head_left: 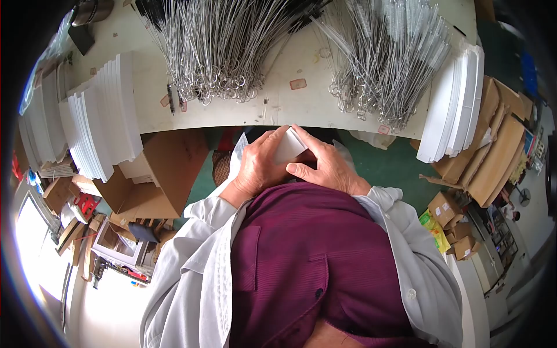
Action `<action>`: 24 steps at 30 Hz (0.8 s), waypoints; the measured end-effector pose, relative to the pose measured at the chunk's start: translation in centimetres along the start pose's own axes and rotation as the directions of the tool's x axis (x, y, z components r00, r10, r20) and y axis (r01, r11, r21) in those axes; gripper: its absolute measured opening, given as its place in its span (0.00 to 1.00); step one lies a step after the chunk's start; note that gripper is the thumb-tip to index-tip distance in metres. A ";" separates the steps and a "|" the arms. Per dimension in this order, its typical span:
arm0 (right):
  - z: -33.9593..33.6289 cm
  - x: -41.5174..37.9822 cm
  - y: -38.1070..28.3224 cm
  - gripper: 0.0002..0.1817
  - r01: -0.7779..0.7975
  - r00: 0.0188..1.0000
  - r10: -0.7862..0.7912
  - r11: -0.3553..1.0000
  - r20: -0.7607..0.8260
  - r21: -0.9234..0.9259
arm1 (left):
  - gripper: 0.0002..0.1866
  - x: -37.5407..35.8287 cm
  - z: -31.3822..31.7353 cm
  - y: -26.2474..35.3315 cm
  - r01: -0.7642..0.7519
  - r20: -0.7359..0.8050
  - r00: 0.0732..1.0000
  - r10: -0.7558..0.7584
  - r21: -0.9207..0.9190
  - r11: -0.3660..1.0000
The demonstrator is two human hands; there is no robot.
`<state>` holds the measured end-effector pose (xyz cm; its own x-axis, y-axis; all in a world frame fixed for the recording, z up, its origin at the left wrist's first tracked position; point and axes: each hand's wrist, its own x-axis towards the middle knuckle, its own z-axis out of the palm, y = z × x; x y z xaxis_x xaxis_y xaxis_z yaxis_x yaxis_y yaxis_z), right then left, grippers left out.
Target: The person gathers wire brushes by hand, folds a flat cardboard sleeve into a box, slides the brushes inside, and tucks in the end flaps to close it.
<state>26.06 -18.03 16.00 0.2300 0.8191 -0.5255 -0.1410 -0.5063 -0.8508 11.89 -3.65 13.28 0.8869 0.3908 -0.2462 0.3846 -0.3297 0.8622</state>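
A small white piece that looks like folded card or a small box is held between my two hands, just in front of my body and below the table edge. My left hand grips its left side, the fingers bent along it. On the other side, my right hand has its fingers pressed along the top edge and its thumb near the bottom. My palms hide part of the piece. Beyond my hands, thin wire-handled brushes with looped ends lie in a left pile and a right pile.
Stacks of flat white card stand at the table's left and right ends. An open cardboard box sits below on the left. Flattened brown cardboard leans at right. Small reddish labels lie on the white table.
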 end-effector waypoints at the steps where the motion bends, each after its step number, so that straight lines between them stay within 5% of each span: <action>1: 0.1 0.1 0.3 0.50 -0.001 1.000 0.001 1.000 0.000 0.002 | 0.36 0.0 0.0 -0.1 -0.002 -0.005 1.000 0.002 -0.007 1.000; 10: 1.6 0.3 1.0 0.52 0.134 0.986 -0.152 0.966 -0.068 -0.221 | 0.36 0.2 -0.1 0.0 0.024 -0.045 0.999 -0.024 0.004 1.000; 12: 1.6 0.6 0.5 0.46 -0.087 0.995 0.100 0.925 -0.018 0.369 | 0.36 0.6 -0.3 0.1 0.040 -0.068 0.997 -0.041 -0.008 0.999; 15: 2.0 0.8 1.6 0.42 0.060 0.990 -0.016 0.947 -0.143 0.315 | 0.35 0.8 -0.6 0.0 0.001 -0.091 0.996 -0.002 -0.012 1.000; 20: 1.8 0.5 1.7 0.41 0.008 0.990 0.041 0.938 -0.133 0.347 | 0.35 0.9 -0.3 -0.1 0.011 -0.052 0.999 -0.012 -0.012 1.000; 24: 1.6 0.8 0.8 0.42 -0.005 0.991 0.020 0.993 -0.129 0.118 | 0.36 1.0 0.0 -0.5 0.021 -0.068 0.997 -0.023 -0.028 0.999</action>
<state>24.57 -17.36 14.92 0.3493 0.7670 -0.5383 -0.2549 -0.4751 -0.8422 12.53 -3.08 12.59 0.8586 0.4555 -0.2350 0.3955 -0.2972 0.8690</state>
